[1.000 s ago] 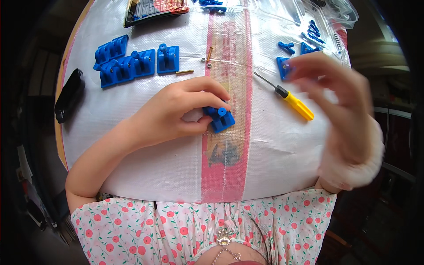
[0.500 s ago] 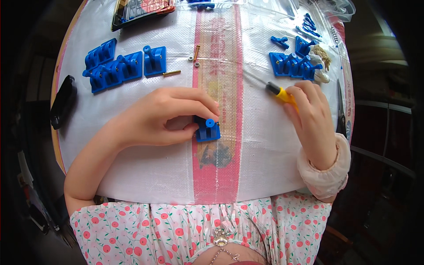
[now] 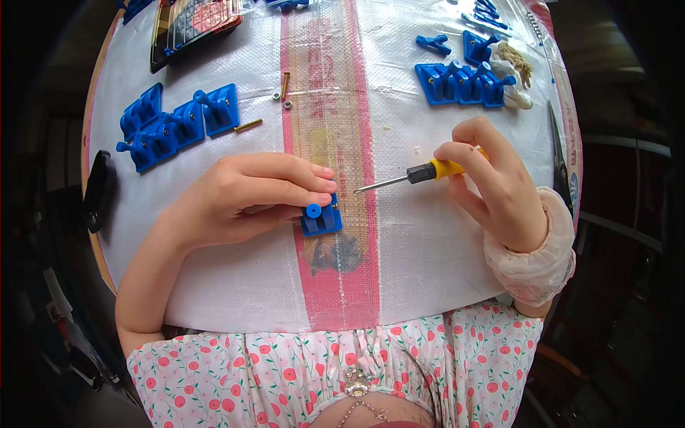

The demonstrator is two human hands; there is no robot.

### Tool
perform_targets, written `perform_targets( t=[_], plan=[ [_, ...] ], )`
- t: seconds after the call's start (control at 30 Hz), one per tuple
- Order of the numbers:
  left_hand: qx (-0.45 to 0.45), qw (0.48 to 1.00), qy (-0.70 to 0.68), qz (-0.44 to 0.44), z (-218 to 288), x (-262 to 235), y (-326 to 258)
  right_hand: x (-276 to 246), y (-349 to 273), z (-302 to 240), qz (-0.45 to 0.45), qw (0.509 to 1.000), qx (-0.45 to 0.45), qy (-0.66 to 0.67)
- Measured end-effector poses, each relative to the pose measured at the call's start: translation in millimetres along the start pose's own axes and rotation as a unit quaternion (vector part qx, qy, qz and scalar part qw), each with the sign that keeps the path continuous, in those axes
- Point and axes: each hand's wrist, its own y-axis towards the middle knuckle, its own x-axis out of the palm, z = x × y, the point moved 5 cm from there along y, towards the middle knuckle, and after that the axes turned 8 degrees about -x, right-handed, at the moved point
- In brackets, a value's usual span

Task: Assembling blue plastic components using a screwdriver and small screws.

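Note:
With thumb and fingers closed, my left hand (image 3: 260, 189) grips a small blue plastic bracket (image 3: 322, 222) on the table, its round peg pointing up. The fingers cover the bracket's far and left parts. A brass-coloured screw end shows at its right side. In my right hand (image 3: 503, 182) is a screwdriver (image 3: 421, 172) with a yellow and black handle. Its bare metal shaft points left, the tip a short way right of the bracket and apart from it.
Assembled blue brackets stand at the left (image 3: 175, 125) and far right (image 3: 457, 84). A long bolt (image 3: 285, 84), two nuts and a brass pin (image 3: 249, 125) lie beyond my left hand. A black case (image 3: 98, 189) rests at the left edge, scissors (image 3: 560, 153) at the right. A black tray (image 3: 193, 32) sits far left.
My right hand has brought the screwdriver nearer the bracket, its shaft now pointing left. My left hand still holds the bracket. The view has shifted slightly.

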Motion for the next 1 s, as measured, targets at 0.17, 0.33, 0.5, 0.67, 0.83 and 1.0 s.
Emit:
perform_targets(
  t=[0.17,0.33,0.5,0.67,0.83,1.0],
  plan=[
    [-0.008,1.000,0.004,0.000,1,1,1,2,0,-8,-0.029,0.999,-0.013,-0.014],
    [-0.010,1.000,0.003,0.003,2,0,1,6,1,-13,-0.020,1.000,-0.022,-0.011],
    [-0.013,1.000,0.001,0.008,1,0,1,6,3,-13,-0.027,0.999,-0.021,-0.018],
    [-0.008,1.000,-0.005,0.009,2,0,3,6,1,-12,-0.006,1.000,-0.018,-0.015],
    [-0.011,1.000,-0.006,0.009,1,0,2,7,1,-12,-0.007,1.000,-0.020,-0.023],
    [-0.012,1.000,-0.004,0.009,1,0,2,9,1,-11,-0.021,1.000,-0.017,0.001]
  ],
)
